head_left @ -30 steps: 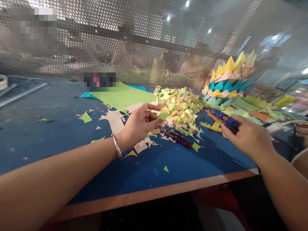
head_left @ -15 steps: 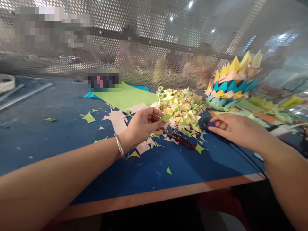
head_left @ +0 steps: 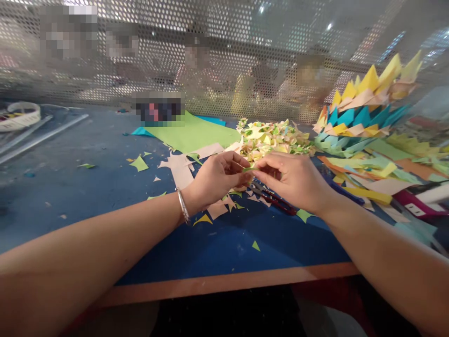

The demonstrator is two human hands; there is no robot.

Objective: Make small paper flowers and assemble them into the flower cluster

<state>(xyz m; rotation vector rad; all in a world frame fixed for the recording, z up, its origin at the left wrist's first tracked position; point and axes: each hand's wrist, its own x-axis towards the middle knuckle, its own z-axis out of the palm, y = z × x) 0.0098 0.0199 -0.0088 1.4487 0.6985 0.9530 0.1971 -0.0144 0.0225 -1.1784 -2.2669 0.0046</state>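
Between both hands is a small green paper piece (head_left: pixel 250 169). My left hand (head_left: pixel 224 177), with a silver bangle at its wrist, is closed and pinches the piece from the left. The fingertips of my right hand (head_left: pixel 291 175) are closed on its right end. Just beyond the hands rises a heap of small folded paper pieces (head_left: pixel 271 140) in cream, yellow, pink and green. Scissors with dark red handles (head_left: pixel 282 205) lie on the table, partly covered by my right hand. A long dark blue object (head_left: pixel 342 188) rests to the right of that hand; its kind is unclear.
Paper scraps (head_left: pixel 139 164) litter the blue tabletop (head_left: pixel 147 262). A large green sheet (head_left: pixel 196 135) lies behind the left hand. At the back right stands a layered paper model (head_left: pixel 361 117) with pointed tips. A perforated metal panel (head_left: pixel 224 56) closes off the far side.
My right hand has let go of the dark blue object and moved left to pinch the green paper piece. My left hand still holds it. The view has turned slightly right.
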